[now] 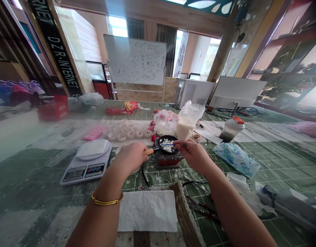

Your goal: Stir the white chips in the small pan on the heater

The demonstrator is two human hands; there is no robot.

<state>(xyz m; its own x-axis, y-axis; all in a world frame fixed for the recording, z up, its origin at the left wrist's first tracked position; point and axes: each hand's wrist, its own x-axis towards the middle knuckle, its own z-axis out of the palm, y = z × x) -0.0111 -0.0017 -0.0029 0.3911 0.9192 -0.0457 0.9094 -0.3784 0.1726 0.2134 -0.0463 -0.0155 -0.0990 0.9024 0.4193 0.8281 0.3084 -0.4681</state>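
A small black pan [168, 144] with white bits in it sits on a little red stove [168, 159]. My left hand [132, 156] is closed round the pan's wooden handle [149, 151]. A gold bangle is on that wrist. My right hand [192, 151] pinches a thin blue stick [169, 144] whose tip reaches into the white bits.
A white kitchen scale [87, 163] stands to the left. Several small white cups [129, 132] line up behind, beside a plastic bag of white powder [186, 123]. A shaker bottle [231, 129], a wipes pack [236, 157] and a white paper sheet [147, 211] lie around.
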